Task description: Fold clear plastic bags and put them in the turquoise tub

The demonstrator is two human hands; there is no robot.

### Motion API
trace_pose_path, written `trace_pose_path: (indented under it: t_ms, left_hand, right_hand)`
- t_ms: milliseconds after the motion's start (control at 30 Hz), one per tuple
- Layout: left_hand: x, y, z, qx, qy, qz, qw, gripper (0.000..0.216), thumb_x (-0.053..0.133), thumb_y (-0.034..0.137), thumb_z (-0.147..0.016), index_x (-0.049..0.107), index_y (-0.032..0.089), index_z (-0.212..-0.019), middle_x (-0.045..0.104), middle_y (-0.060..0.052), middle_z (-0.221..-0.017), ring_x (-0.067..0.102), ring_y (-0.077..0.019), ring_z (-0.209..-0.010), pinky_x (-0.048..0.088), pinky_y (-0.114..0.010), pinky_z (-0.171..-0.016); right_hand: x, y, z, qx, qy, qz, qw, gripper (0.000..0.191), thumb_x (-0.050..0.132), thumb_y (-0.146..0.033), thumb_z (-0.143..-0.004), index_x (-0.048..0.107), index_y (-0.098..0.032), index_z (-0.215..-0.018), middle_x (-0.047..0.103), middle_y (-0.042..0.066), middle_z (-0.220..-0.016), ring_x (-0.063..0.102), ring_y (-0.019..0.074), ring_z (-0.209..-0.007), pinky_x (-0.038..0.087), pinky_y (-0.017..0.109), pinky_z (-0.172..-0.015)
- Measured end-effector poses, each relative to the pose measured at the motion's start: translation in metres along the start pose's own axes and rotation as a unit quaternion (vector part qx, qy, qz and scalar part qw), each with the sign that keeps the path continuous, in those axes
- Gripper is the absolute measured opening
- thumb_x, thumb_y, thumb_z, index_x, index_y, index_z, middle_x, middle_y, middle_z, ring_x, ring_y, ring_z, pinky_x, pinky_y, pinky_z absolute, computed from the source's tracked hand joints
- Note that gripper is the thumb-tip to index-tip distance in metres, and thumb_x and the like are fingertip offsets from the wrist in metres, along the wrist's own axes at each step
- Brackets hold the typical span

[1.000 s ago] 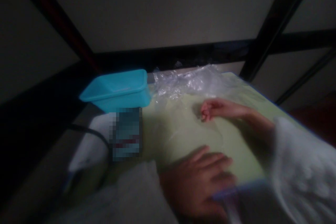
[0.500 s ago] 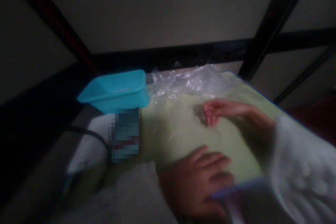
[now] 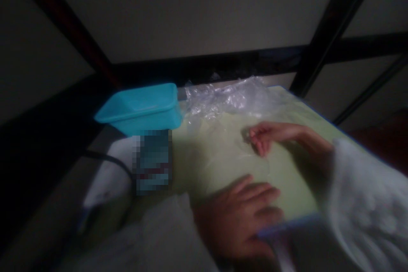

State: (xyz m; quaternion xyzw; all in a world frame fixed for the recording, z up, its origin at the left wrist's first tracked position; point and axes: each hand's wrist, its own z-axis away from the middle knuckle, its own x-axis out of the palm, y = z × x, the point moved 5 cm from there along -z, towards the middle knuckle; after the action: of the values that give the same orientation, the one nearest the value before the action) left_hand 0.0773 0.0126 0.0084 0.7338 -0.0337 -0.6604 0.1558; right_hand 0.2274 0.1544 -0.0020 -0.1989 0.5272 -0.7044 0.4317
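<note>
My left hand (image 3: 239, 216) lies palm down with its fingers spread at the front edge of the yellow-green tabletop (image 3: 299, 187). Across the table, my right hand (image 3: 264, 135) rests with its fingers curled and drawn together. A small greyish patch shows at its fingertips, too blurred to tell whether it is a thing or a shadow. Crumpled clear plastic sheeting (image 3: 232, 100) is heaped at the back of the table. Faint shiny creases between my hands look like more of the clear plastic spread flat.
A turquoise plastic basin (image 3: 146, 112) stands at the back left. Before it lies a pixelated rectangular item (image 3: 153, 163) on something white (image 3: 111, 172), with a dark cable (image 3: 108, 159) running across. A wall with dark beams (image 3: 204, 68) rises behind the table.
My right hand has shifted slightly, its fingers turning down and curling closer together. My left hand has stayed in place.
</note>
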Motion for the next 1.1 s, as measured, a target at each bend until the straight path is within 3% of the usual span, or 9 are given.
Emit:
trace_pose_path:
  t_ms: [233, 400, 533, 733, 900, 1100]
  left_hand:
    - [0.001, -0.001, 0.000, 0.004, -0.009, -0.006, 1.000, 0.056, 0.030, 0.054, -0.094, 0.038, 0.020, -0.137, 0.031, -0.008, -0.151, 0.023, -0.0243, -0.141, 0.014, -0.047, -0.115]
    - [0.002, 0.001, 0.001, 0.016, -0.011, -0.005, 1.000, 0.055, 0.031, 0.052, -0.095, 0.037, 0.019, -0.139, 0.035, -0.003, -0.149, 0.024, -0.0248, -0.140, 0.012, -0.047, -0.116]
    - [0.001, 0.000, 0.002, 0.012, -0.005, -0.005, 1.000, 0.055, 0.033, 0.052, -0.094, 0.037, 0.019, -0.139, 0.037, -0.001, -0.149, 0.025, -0.0249, -0.140, 0.014, -0.046, -0.116]
    - [0.000, -0.001, 0.001, 0.011, -0.012, -0.006, 1.000, 0.055, 0.031, 0.053, -0.095, 0.037, 0.020, -0.139, 0.035, 0.000, -0.149, 0.024, -0.0246, -0.141, 0.013, -0.045, -0.116]
    - [-0.001, 0.001, 0.001, 0.014, 0.010, -0.012, 1.000, 0.055, 0.034, 0.053, -0.094, 0.039, 0.020, -0.138, 0.040, -0.001, -0.147, 0.027, -0.0236, -0.140, 0.015, -0.045, -0.116]
    - [0.001, 0.001, 0.002, 0.014, 0.011, -0.019, 1.000, 0.056, 0.032, 0.054, -0.094, 0.039, 0.020, -0.138, 0.039, -0.002, -0.147, 0.028, -0.0242, -0.139, 0.015, -0.044, -0.116]
  right_hand:
    - [0.009, -0.001, 0.004, 0.026, -0.063, 0.002, 0.998, 0.030, 0.064, -0.045, -0.081, 0.055, -0.016, -0.079, 0.072, 0.005, -0.073, 0.069, 0.0148, -0.064, 0.053, 0.025, -0.058]
    - [0.005, -0.013, -0.003, -0.073, 0.013, -0.079, 0.994, 0.028, 0.067, -0.041, -0.080, 0.055, -0.015, -0.081, 0.073, 0.005, -0.077, 0.070, 0.0137, -0.067, 0.054, 0.023, -0.061]
    - [0.008, -0.012, -0.016, -0.123, 0.067, -0.149, 0.979, 0.024, 0.064, -0.037, -0.084, 0.056, -0.014, -0.084, 0.074, 0.008, -0.090, 0.070, 0.0126, -0.079, 0.055, 0.023, -0.072]
    - [0.015, -0.006, -0.025, -0.099, 0.078, -0.197, 0.972, 0.021, 0.065, -0.031, -0.084, 0.060, -0.012, -0.091, 0.072, 0.010, -0.098, 0.069, 0.0135, -0.088, 0.055, 0.021, -0.077]
    - [0.010, -0.012, -0.020, -0.119, 0.082, -0.250, 0.958, 0.020, 0.060, -0.030, -0.089, 0.061, -0.011, -0.096, 0.071, 0.011, -0.103, 0.069, 0.0136, -0.092, 0.055, 0.022, -0.082]
    - [0.007, -0.005, -0.019, -0.077, 0.067, -0.238, 0.966, 0.021, 0.066, -0.027, -0.084, 0.060, -0.013, -0.099, 0.071, 0.010, -0.103, 0.069, 0.0151, -0.092, 0.056, 0.022, -0.079]
